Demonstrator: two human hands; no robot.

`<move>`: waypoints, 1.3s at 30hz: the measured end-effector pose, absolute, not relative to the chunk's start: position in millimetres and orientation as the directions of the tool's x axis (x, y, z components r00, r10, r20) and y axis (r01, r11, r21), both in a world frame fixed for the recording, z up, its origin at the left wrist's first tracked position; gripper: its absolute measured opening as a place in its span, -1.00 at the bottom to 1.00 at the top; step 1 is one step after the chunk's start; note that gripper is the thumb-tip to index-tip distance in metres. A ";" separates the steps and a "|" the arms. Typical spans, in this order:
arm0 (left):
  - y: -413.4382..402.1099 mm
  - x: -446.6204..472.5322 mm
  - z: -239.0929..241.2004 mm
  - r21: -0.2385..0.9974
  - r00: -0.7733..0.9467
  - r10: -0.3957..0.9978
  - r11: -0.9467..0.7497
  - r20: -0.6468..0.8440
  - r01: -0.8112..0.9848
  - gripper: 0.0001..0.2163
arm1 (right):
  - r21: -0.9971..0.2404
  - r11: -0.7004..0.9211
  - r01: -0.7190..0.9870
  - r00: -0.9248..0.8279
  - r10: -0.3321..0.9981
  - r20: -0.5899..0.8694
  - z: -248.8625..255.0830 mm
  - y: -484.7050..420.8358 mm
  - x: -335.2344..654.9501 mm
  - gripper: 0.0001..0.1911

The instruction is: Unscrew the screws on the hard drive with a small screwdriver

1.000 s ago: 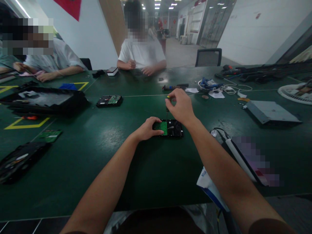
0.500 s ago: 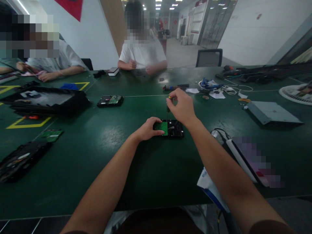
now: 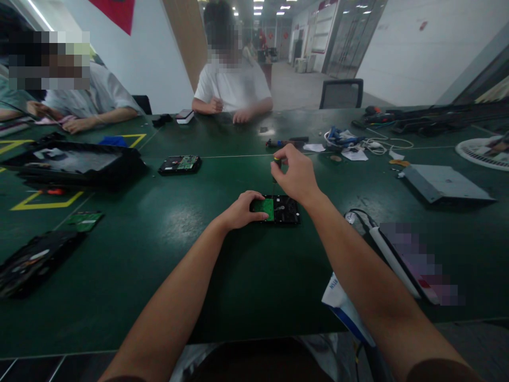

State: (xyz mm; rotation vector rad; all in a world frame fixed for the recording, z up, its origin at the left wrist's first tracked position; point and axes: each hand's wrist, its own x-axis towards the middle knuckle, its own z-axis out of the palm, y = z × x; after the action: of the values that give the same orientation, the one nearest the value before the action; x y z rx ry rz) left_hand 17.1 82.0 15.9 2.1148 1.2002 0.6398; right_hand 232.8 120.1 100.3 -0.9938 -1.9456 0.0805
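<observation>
A hard drive [image 3: 287, 209] lies flat on the green table, its green circuit board facing up on the left part. My left hand [image 3: 243, 210] grips the drive's left end, thumb on the near side and fingers on the far side. Above the drive, my right hand [image 3: 296, 172] is closed around the handle of a small screwdriver [image 3: 277, 159] with a yellow band near its top. The screwdriver stands upright, its thin shaft pointing down at the drive near the board's edge. Whether the tip sits in a screw is too small to tell.
Another hard drive [image 3: 180, 164] lies farther left, near a black tray [image 3: 75, 162]. At the left edge are a black drive part [image 3: 37, 257] and a loose circuit board [image 3: 85, 220]. A grey metal box [image 3: 447, 183] and a phone [image 3: 409, 260] are on the right. Two people sit opposite.
My right hand has shifted slightly, its fingers turned a little on the screwdriver's handle. My left hand and the hard drive stay in place. The hand of the person opposite has moved slightly.
</observation>
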 end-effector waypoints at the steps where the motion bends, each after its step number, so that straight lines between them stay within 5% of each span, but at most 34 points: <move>1: 82.1 17.0 15.5 0.715 0.470 0.876 -0.396 0.106 0.577 -0.42 | -0.425 0.672 0.606 -0.252 0.669 0.699 100.4 119.9 232.7 -0.90; 33: 83.0 17.4 13.8 0.701 0.468 0.875 -0.413 0.127 0.581 -0.43 | -0.360 0.685 0.633 -0.290 0.641 0.710 100.9 118.1 231.8 -0.87; 39: 82.7 17.8 13.3 0.704 0.471 0.872 -0.417 0.133 0.574 -0.43 | -0.422 0.642 0.639 -0.239 0.688 0.685 99.4 121.6 233.3 -0.82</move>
State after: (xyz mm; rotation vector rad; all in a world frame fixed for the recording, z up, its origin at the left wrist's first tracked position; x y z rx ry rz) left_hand 17.8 82.7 13.3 2.1356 1.1952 0.6632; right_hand 233.3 121.6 99.4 -1.0433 -1.9453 0.0672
